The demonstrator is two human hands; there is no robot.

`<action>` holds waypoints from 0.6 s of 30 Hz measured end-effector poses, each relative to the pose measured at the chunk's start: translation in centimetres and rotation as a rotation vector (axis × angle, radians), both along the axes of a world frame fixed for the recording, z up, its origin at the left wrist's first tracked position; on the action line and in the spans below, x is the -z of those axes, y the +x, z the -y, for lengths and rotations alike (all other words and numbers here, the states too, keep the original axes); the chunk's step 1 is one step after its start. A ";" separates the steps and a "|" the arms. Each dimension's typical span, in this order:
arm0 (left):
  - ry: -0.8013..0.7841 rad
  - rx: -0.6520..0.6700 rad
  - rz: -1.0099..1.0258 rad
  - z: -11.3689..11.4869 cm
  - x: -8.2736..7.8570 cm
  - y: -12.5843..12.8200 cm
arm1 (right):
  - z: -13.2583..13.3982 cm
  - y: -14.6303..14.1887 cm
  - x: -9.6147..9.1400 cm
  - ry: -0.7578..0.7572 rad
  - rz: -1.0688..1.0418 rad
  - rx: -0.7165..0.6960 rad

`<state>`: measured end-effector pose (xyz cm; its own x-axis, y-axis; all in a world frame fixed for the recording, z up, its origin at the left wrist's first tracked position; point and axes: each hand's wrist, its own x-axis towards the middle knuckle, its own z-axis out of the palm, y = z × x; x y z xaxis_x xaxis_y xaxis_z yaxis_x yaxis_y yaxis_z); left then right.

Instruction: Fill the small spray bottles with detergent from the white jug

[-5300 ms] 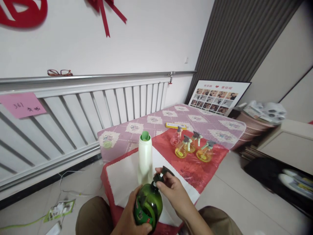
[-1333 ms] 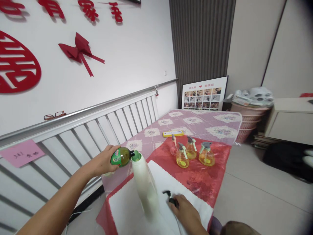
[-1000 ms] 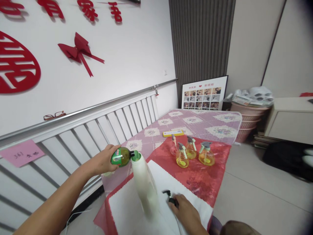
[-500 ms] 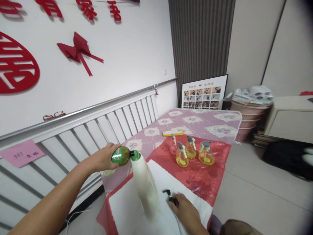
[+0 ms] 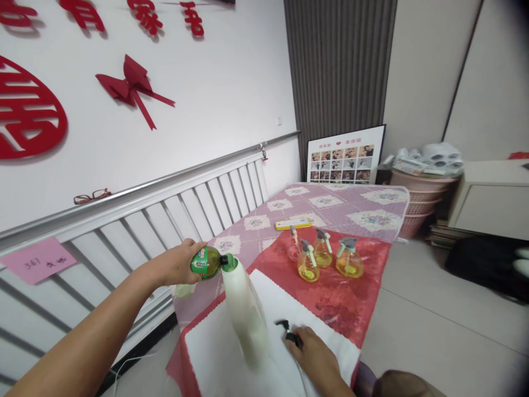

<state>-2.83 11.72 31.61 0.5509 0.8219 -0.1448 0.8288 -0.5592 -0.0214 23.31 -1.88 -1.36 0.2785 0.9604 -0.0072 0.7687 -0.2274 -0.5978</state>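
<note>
My left hand (image 5: 181, 263) is closed around a small green bottle (image 5: 206, 263) with a green label. The bottle lies almost on its side, and its black neck meets the open green mouth (image 5: 230, 263) of a tall white jug (image 5: 244, 314). The jug stands on a white cloth (image 5: 219, 353). I cannot tell whether liquid is flowing between them. To the right of the jug, my right hand (image 5: 314, 355) grips a black pump head (image 5: 293, 337) low over the cloth. A thin pale tube runs from under that hand.
Several spray bottles (image 5: 308, 270), most holding yellow liquid, stand on a red cloth (image 5: 343, 309). Behind them a flat yellow box (image 5: 292, 224) lies on the purple patterned tablecloth (image 5: 285, 205). A white radiator (image 5: 185, 212) runs along the table's left side. Pink baskets (image 5: 421, 201) stand beyond the far right corner.
</note>
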 end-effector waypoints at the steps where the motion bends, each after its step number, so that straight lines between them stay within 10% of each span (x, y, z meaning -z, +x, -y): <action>1: -0.001 0.002 -0.006 0.0 -0.1 0.1 | 0.0 0.0 0.0 0.001 0.001 0.001; 18: -0.016 0.011 -0.081 -0.1 -1.1 1.0 | -0.1 0.1 0.5 -0.003 0.006 0.004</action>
<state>-1.85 11.83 32.68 0.5460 0.8130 -0.2024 0.8184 -0.5693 -0.0790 23.37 -1.78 -1.89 0.2821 0.9594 -0.0083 0.7717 -0.2320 -0.5921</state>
